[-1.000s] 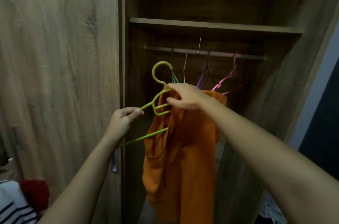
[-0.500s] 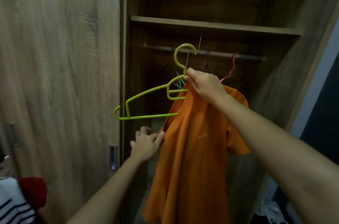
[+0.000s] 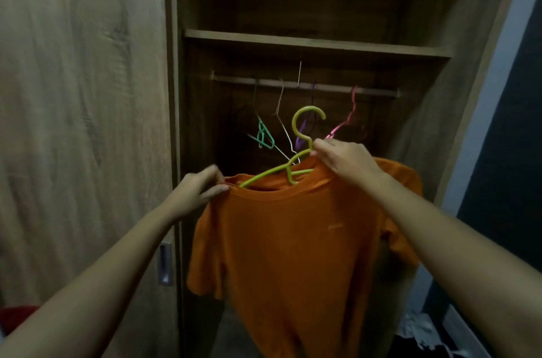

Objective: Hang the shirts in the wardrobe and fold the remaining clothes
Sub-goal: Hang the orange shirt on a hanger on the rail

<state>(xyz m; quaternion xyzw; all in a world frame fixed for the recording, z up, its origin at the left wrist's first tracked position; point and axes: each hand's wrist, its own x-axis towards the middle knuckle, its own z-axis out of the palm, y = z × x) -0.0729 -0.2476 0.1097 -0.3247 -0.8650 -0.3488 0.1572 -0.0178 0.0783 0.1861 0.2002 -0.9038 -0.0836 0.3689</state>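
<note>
Nearest the camera, two bare forearms reach forward toward the open wardrobe point(image 3: 322, 40). The orange shirt point(image 3: 293, 255) hangs between them, front facing the camera, its hem running out of view at the bottom. The left hand point(image 3: 199, 193) pinches the shirt's left shoulder at the collar edge, thumb and forefinger pressed together on the cloth. The right hand point(image 3: 346, 161) is closed around the neck of the green hanger point(image 3: 299, 146), just below its hook, with the collar bunched under its fingers point(image 3: 322, 146).

The hanger's left arm slopes down from the right hand's fingers into the neck opening toward the left hand; its right arm is hidden under the cloth and the hand. The hook stands upright above the right hand's fingers, below the rail point(image 3: 305, 84) and not touching it.

Beyond the fingers, several bare hangers hang on the rail: a teal hanger point(image 3: 265, 136) to the left, a thin white wire hanger point(image 3: 283, 123), a purple hanger point(image 3: 302, 134) behind the green hook, and a pink hanger point(image 3: 349, 120) to the right. A shelf point(image 3: 316, 42) runs above the rail. Left of the left hand stands the closed wardrobe door point(image 3: 82, 111), its recessed metal handle point(image 3: 165, 263) below that hand.
</note>
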